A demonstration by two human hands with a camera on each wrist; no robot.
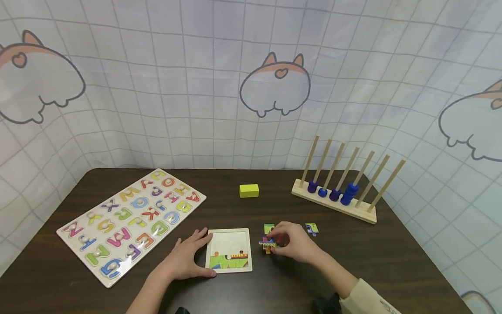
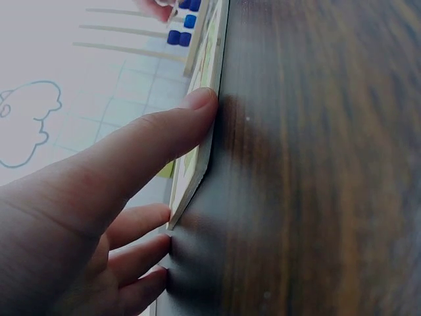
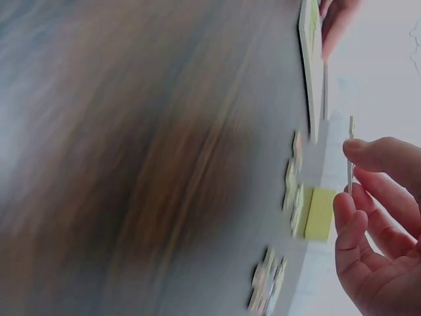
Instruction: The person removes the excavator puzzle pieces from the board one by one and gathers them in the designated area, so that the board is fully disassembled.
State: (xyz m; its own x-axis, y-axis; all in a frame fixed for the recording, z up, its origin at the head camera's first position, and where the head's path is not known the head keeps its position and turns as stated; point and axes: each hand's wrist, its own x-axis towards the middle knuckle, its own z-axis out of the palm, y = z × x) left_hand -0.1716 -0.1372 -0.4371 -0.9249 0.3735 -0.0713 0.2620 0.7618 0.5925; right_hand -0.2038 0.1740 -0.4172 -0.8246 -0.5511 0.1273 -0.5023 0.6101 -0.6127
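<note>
**My right hand (image 1: 295,240) pinches a puzzle piece (image 1: 268,244) near a part-filled tray (image 1: 231,240)**

Thumb and fingertips hold it raised, near loose pieces (image 1: 268,228) on the dark table (image 1: 219,209). My left hand (image 1: 183,258), fingers spread, touches the tray's left edge. Mostly green pieces (image 1: 227,262) line the tray's near side; pale backing shows beyond. Farther out: left, a board (image 1: 135,198) holding colourful letters (image 1: 119,237); right, a peg stand (image 1: 362,213) threaded with beads (image 1: 349,194).

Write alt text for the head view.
The right hand pinches a puzzle piece over a dark table; the left hand touches a partly filled puzzle tray. A letter board lies left; a yellow block and peg stand sit beyond the tray.
</note>
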